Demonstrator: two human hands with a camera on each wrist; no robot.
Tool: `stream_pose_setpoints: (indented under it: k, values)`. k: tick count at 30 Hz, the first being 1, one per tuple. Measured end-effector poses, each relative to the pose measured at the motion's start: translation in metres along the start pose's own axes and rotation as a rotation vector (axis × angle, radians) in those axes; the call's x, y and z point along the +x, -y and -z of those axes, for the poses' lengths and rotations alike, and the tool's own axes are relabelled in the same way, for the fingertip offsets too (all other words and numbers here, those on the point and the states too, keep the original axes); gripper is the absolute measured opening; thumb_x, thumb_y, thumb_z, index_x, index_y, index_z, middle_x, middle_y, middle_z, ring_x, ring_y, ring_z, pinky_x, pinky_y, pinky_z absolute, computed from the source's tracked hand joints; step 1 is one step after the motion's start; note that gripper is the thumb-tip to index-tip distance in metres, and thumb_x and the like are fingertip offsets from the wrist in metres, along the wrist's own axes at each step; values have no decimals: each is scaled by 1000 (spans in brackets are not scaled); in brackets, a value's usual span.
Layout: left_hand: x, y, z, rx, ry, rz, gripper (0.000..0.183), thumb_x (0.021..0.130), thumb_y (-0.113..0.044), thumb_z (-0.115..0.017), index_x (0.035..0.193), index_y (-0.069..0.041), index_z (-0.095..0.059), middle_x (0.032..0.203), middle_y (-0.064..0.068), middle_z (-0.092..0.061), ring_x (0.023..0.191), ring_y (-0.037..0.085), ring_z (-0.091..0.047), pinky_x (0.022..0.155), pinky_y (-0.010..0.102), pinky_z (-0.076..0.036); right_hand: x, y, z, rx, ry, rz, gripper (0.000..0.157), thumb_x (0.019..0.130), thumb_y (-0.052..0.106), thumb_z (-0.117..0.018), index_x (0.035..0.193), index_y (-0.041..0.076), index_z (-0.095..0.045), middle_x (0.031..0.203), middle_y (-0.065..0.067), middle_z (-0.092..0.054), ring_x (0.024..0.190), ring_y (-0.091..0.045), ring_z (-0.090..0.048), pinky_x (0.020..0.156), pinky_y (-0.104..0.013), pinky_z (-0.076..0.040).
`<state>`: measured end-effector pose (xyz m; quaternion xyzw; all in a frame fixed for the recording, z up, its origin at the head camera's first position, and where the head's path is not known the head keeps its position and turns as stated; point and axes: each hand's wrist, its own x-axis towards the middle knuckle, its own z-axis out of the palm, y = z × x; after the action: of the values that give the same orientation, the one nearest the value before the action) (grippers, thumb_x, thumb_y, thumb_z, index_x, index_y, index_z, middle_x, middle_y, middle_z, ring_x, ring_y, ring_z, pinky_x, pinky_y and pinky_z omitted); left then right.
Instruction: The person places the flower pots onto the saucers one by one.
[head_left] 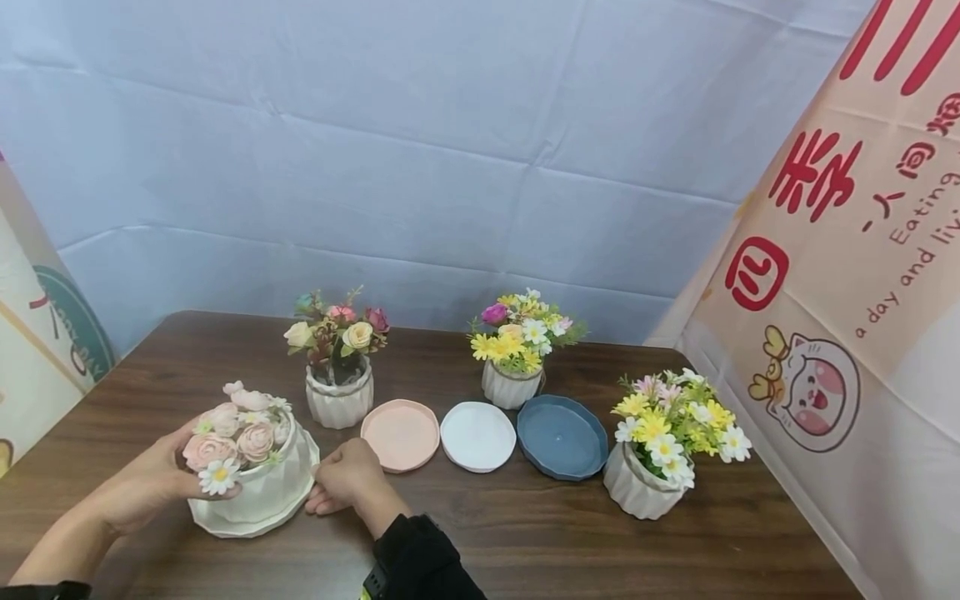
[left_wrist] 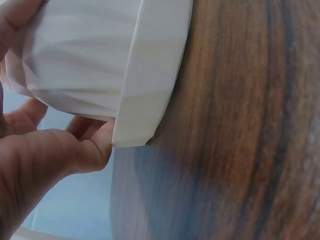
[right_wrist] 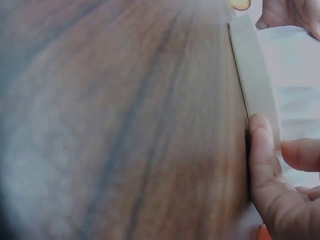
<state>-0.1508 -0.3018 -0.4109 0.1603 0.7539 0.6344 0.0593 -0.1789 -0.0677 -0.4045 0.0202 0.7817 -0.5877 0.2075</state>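
Note:
A ribbed white flowerpot (head_left: 272, 485) with pale pink roses and white daisies (head_left: 243, 433) stands on a white saucer (head_left: 243, 527) at the front left. My left hand (head_left: 146, 492) grips the pot from its left side, under the blossoms. In the left wrist view, the fingers of the left hand (left_wrist: 50, 157) curl round the pot (left_wrist: 80, 60), with one fingertip right at the saucer's rim (left_wrist: 150, 90). From the right, my right hand (head_left: 348, 479) pinches the saucer's edge. In the right wrist view, thumb and fingers of the right hand (right_wrist: 280, 200) lie either side of the rim (right_wrist: 257, 75).
Across the wooden table (head_left: 525, 542) stand a peach saucer (head_left: 400, 435), a white saucer (head_left: 477, 437) and a blue saucer (head_left: 562, 437). Three other potted flower arrangements stand behind and to the right: rose pot (head_left: 340, 396), middle pot (head_left: 512, 383), right pot (head_left: 641, 483).

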Motion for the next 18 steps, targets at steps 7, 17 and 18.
stream_pose_setpoints:
  k: [7, 17, 18]
  values:
    - [0, 3, -1, -13, 4, -35, 86, 76, 15, -63, 141, 10, -8, 122, -14, -51, 107, 4, -52, 80, 21, -46, -1, 1, 1, 21, 9, -4, 14, 85, -3, -60, 71, -2, -58, 51, -12, -59, 52, -24, -65, 45, -27, -51]
    - [1, 2, -1, -5, -1, -13, 87, 76, 13, -64, 140, 12, -6, 122, -14, -50, 107, 3, -51, 80, 20, -45, -1, 2, 2, 22, 13, -32, 15, 85, -2, -60, 70, -2, -57, 52, -13, -59, 54, -25, -65, 47, -28, -52]
    - [1, 2, -1, -1, -5, -5, 87, 76, 13, -65, 141, 11, -7, 122, -14, -50, 107, 3, -51, 80, 21, -45, 0, 2, 2, 25, 13, -34, 15, 85, -3, -60, 70, -2, -57, 52, -13, -59, 54, -25, -65, 47, -28, -52]
